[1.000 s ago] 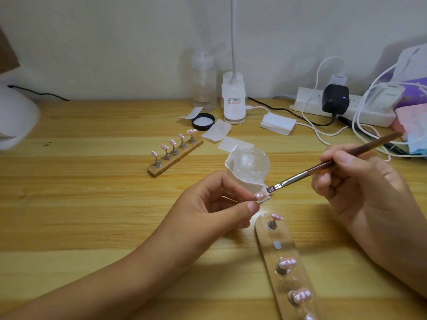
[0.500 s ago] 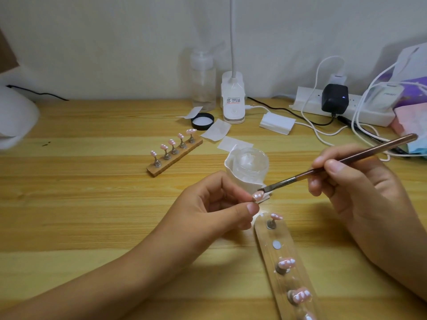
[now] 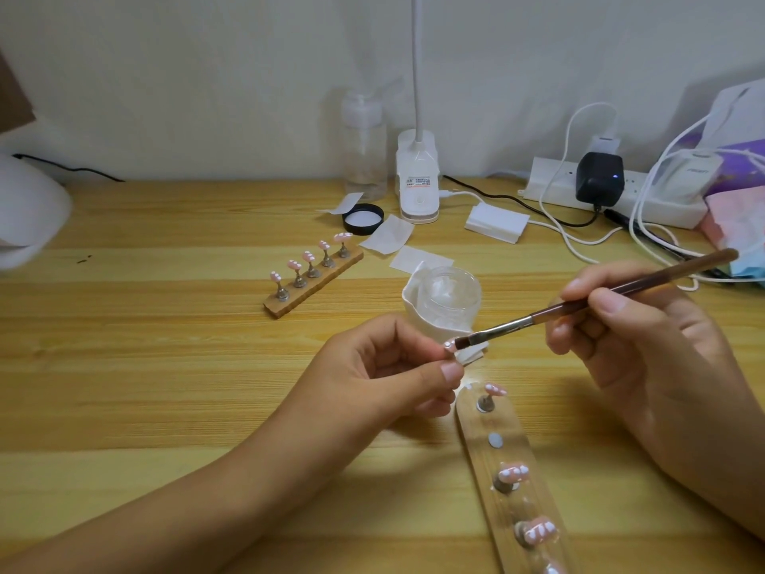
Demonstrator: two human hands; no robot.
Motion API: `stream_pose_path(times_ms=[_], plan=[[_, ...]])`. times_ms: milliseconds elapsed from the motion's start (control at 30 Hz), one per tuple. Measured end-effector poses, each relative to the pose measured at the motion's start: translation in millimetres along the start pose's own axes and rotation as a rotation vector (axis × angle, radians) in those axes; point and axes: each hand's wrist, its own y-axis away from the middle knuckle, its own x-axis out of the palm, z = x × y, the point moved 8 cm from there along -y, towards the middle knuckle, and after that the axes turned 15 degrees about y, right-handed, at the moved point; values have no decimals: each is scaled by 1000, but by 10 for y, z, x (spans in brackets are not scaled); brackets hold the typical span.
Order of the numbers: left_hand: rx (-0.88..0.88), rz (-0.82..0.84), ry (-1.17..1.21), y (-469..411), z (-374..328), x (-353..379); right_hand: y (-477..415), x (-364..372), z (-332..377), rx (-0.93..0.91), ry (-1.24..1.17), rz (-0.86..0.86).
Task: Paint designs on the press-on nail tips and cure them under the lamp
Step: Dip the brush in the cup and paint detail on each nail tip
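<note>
Brush [image 3: 579,302] bristles slid left onto the nail tip [image 3: 449,345] since last frame. My left hand [image 3: 372,374] pinches the nail tip above the middle of the table [image 3: 165,366]; right hand [image 3: 645,345] pinches the brush.

The bare left forearm reaches in from the lower left corner, slanting up toward the middle. The left hand [image 3: 372,379] is turned thumb-side up; its thumb and forefinger pinch a small pink nail tip [image 3: 449,346], and the other fingers curl beneath. The right hand [image 3: 645,345] comes in from the right edge. It grips a slim brown-handled brush [image 3: 600,298] pen-fashion, with the bristles touching the nail tip.
</note>
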Motion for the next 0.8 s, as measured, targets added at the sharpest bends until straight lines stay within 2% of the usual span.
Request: stream_pose_path(times_ms=[233,467,800], plan=[[-1,12,31,0,8,-6,19,-44,8,-24,154,-59],[17,50,-22,4,-9,26,-9,-100,-87,84,-23,-130],[20,60,-33,-2,-4,33,2,-49,-64,83,-16,-84]])
